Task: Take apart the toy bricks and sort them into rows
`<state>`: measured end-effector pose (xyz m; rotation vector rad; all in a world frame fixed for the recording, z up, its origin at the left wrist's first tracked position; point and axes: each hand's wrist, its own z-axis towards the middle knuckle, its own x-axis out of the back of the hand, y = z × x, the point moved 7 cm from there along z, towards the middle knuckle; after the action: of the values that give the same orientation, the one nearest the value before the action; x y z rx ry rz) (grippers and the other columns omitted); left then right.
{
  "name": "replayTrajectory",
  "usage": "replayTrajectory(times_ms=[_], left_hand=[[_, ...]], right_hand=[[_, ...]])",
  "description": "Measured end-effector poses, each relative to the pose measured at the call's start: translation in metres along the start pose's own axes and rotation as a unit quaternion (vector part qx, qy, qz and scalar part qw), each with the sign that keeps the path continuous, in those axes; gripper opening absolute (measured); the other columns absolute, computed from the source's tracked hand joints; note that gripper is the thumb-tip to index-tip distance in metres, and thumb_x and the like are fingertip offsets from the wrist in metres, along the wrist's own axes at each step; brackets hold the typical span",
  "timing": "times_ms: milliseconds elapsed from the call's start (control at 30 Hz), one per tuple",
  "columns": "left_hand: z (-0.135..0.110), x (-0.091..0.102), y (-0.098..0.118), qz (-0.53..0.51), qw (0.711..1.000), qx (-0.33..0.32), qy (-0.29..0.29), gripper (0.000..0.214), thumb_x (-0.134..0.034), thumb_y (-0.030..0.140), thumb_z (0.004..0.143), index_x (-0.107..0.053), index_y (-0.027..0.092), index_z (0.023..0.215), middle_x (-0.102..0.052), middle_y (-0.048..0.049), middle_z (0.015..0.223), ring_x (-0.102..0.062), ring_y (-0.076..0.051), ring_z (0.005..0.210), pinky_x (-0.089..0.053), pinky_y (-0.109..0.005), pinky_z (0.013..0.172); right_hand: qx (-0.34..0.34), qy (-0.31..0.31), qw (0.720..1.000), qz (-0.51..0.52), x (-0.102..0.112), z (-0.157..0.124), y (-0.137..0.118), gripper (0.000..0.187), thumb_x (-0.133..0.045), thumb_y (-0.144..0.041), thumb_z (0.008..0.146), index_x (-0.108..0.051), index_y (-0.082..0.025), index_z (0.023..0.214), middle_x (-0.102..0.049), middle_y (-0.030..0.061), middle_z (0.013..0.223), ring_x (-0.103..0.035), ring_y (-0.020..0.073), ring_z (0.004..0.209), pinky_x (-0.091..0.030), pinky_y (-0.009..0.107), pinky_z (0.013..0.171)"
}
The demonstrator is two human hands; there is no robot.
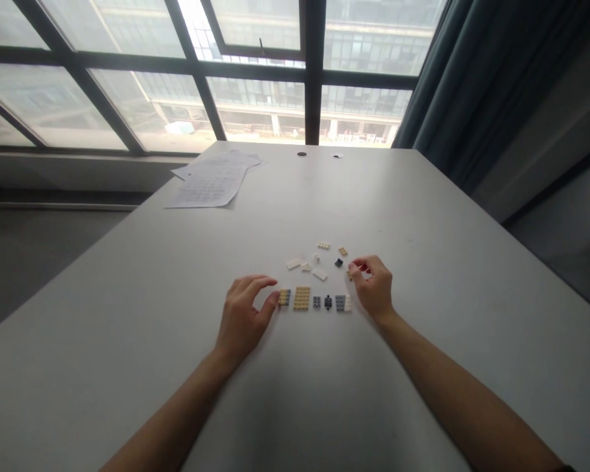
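Observation:
Small toy bricks lie on a white table point(423, 216). A row near me holds a tan and grey piece point(284, 297), a tan plate point(301, 297), two dark grey pieces point(322, 302) and a grey and white piece point(343, 303). Farther off lie white pieces point(305, 265), tan pieces point(332, 248) and a black piece point(339, 263). My left hand point(243, 316) rests on the table with curved fingers apart, its thumb touching the tan and grey piece. My right hand point(372, 284) is pinched round a tiny tan piece point(349, 275) right of the row.
Printed paper sheets point(210, 181) lie at the table's far left corner. Two small round holes point(319, 155) sit near the far edge. Large windows stand behind the table, and a dark curtain point(467, 85) hangs at the right.

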<state>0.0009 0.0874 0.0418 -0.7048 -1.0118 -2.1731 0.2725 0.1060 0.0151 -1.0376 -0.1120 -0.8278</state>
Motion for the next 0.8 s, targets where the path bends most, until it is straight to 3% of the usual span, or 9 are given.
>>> replayTrajectory(times_ms=[100, 233, 400, 567, 800], left_hand=[[0.020, -0.013, 0.000, 0.023, 0.998, 0.003, -0.054, 0.020, -0.057, 0.030, 0.087, -0.067, 0.020, 0.102, -0.067, -0.0064, 0.103, -0.057, -0.024, 0.100, -0.046, -0.042, 0.089], [0.047, -0.046, 0.000, 0.069, 0.986, -0.014, -0.151, 0.025, -0.060, 0.032, 0.084, -0.070, 0.023, 0.106, -0.067, -0.0066, 0.109, -0.056, -0.027, 0.103, -0.045, -0.045, 0.090], [0.064, -0.078, 0.000, 0.140, 0.972, -0.035, -0.186, 0.022, -0.062, 0.031, 0.083, -0.074, 0.024, 0.100, -0.067, -0.0079, 0.111, -0.055, -0.030, 0.105, -0.046, -0.046, 0.087], [0.070, -0.086, 0.003, 0.152, 0.968, -0.034, -0.197, 0.016, -0.061, 0.030, 0.084, -0.076, 0.024, 0.084, -0.067, -0.0083, 0.111, -0.054, -0.032, 0.105, -0.044, -0.047, 0.086], [0.075, -0.089, 0.001, 0.164, 0.959, -0.001, -0.233, 0.017, -0.060, 0.029, 0.084, -0.074, 0.021, 0.086, -0.069, -0.0074, 0.101, -0.055, -0.028, 0.100, -0.044, -0.042, 0.084]], right_hand=[[-0.043, 0.016, 0.999, 0.024, 0.002, 0.002, 0.007, 0.016, -0.056, -0.033, 0.082, -0.063, -0.019, 0.075, -0.063, 0.0019, 0.076, -0.055, 0.0175, 0.068, -0.044, 0.032, 0.067], [-0.090, 0.020, 0.995, 0.047, 0.001, 0.003, 0.017, 0.018, -0.057, -0.034, 0.080, -0.065, -0.019, 0.075, -0.062, 0.0016, 0.074, -0.053, 0.0165, 0.065, -0.044, 0.030, 0.065], [-0.099, 0.010, 0.994, 0.054, -0.001, 0.003, 0.019, 0.019, -0.058, -0.035, 0.080, -0.065, -0.018, 0.075, -0.062, 0.0015, 0.074, -0.053, 0.0162, 0.065, -0.044, 0.030, 0.065], [-0.099, 0.006, 0.993, 0.057, -0.002, 0.003, 0.017, 0.019, -0.057, -0.035, 0.081, -0.065, -0.018, 0.076, -0.062, 0.0019, 0.075, -0.053, 0.0160, 0.064, -0.044, 0.030, 0.065], [-0.093, -0.001, 0.994, 0.063, -0.003, 0.003, 0.016, 0.017, -0.059, -0.033, 0.079, -0.065, -0.018, 0.075, -0.062, 0.0015, 0.073, -0.053, 0.0159, 0.064, -0.044, 0.030, 0.065]])
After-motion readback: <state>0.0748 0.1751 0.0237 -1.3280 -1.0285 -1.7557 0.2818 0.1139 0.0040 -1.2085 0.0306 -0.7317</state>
